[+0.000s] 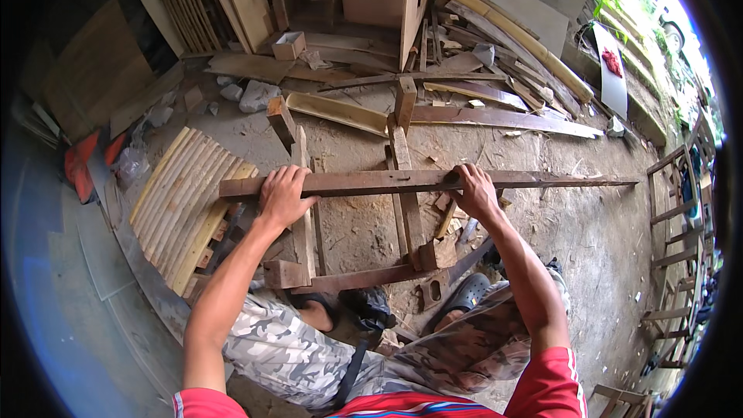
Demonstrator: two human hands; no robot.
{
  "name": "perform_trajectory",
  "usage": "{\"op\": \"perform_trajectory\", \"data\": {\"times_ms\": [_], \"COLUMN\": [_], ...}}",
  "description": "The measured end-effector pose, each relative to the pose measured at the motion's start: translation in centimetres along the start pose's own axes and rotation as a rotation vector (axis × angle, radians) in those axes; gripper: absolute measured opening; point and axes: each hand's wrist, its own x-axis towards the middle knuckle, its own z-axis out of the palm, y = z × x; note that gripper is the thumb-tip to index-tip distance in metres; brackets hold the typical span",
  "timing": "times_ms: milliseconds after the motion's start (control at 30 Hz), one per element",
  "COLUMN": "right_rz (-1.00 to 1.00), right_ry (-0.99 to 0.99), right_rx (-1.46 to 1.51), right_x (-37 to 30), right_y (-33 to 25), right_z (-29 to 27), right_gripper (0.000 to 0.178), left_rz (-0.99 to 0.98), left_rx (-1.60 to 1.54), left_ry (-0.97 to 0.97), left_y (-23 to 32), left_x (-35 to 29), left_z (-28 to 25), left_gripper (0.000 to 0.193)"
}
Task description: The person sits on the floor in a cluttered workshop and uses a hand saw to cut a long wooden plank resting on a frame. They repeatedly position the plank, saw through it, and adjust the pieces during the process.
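A long brown wooden beam lies crosswise in front of me over a low wooden frame with blocky legs. My left hand grips the beam near its left end, thumb on the near side and fingers over the top. Farther along, my right hand is wrapped around the same beam, right of the frame's right rail. The beam's right end tapers off over the floor. The undersides of both hands are hidden.
A slatted wooden panel lies at my left. Planks and a bamboo pole are piled at the far right. A wooden trough sits beyond the frame. Wooden racks stand along the right. Wood scraps litter the floor near my feet.
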Motion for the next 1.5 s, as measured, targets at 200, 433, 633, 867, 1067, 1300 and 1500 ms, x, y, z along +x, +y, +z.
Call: {"op": "perform_trajectory", "data": {"times_ms": [200, 433, 633, 867, 1067, 1300, 1500], "right_rz": [-0.012, 0.052, 0.303, 0.611, 0.802, 0.418, 0.452], "right_ry": [-0.022, -0.131, 0.188, -0.341, -0.483, -0.259, -0.756], "right_rx": [0.025, 0.03, 0.119, 0.022, 0.029, -0.003, 0.165], "right_x": [-0.7, 1.0, -1.4, -11.1, -23.0, -31.8, -28.4], "right_y": [-0.7, 0.1, 2.1, 6.9, 9.4, 2.6, -1.7], "right_z": [-0.9, -1.6, -1.8, 2.3, 10.0, 18.1, 18.1], "right_gripper": [0.062, 0.053, 0.037, 0.035, 0.028, 0.018, 0.022], "left_rz": [-0.045, -0.099, 0.109, 0.118, 0.305, 0.456, 0.474], "left_rx": [-0.026, -0.1, -0.196, -0.534, -0.464, -0.324, -0.122], "left_ry": [-0.069, -0.246, 0.027, -0.235, -0.423, -0.825, -1.085], "left_y": [0.5, 0.4, 3.4, 10.4, 13.8, 17.9, 19.6], "left_x": [-0.7, 1.2, 0.1, -3.6, -7.6, -10.4, -10.9], "left_z": [0.1, -1.9, -4.2, -8.4, -6.2, -0.8, 3.2], "left_gripper": [0.063, 0.072, 0.044, 0.027, 0.044, 0.047, 0.047]}}
